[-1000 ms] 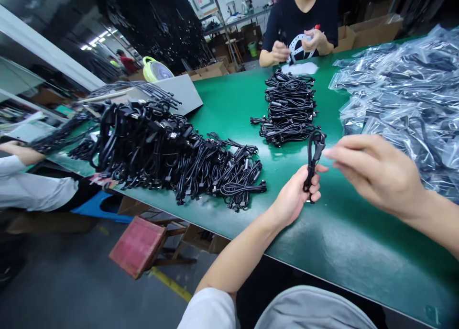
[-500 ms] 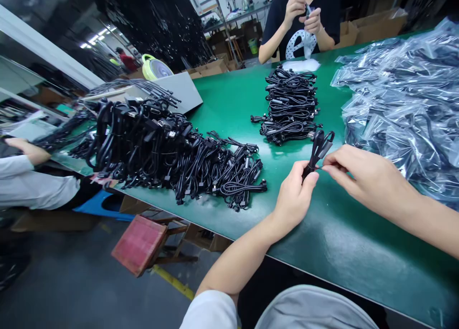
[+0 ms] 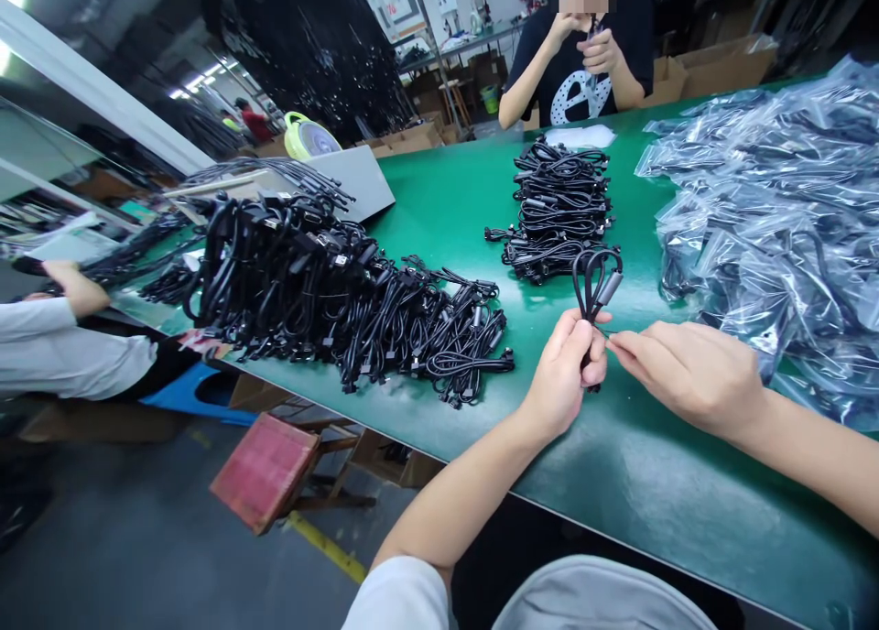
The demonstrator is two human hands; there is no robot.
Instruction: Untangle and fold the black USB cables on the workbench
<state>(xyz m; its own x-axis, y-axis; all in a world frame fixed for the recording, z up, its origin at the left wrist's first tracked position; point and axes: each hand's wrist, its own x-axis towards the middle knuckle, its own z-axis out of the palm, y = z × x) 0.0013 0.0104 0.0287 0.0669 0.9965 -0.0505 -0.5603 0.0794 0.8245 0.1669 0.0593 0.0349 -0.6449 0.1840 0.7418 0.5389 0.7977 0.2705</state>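
My left hand is closed around a looped black cable, whose loops stand up above the fist. A grey cylinder sits on one of its loops. Just to the right, my right hand pinches a thin dark strand that runs to the cable at the left fist. Beyond my hands lies a stack of bundled black cables. On the left, a long heap of black cable bundles covers the green table.
Clear plastic bags with cables pile up at the right. Across the table a person holds a small item. Another person's arm is at far left. A grey box and a red stool stand left.
The cable's loops have spread wider and tilted in my left hand. My right hand has shifted slightly down and right, with the thin strand still pinched. The view has moved a little.
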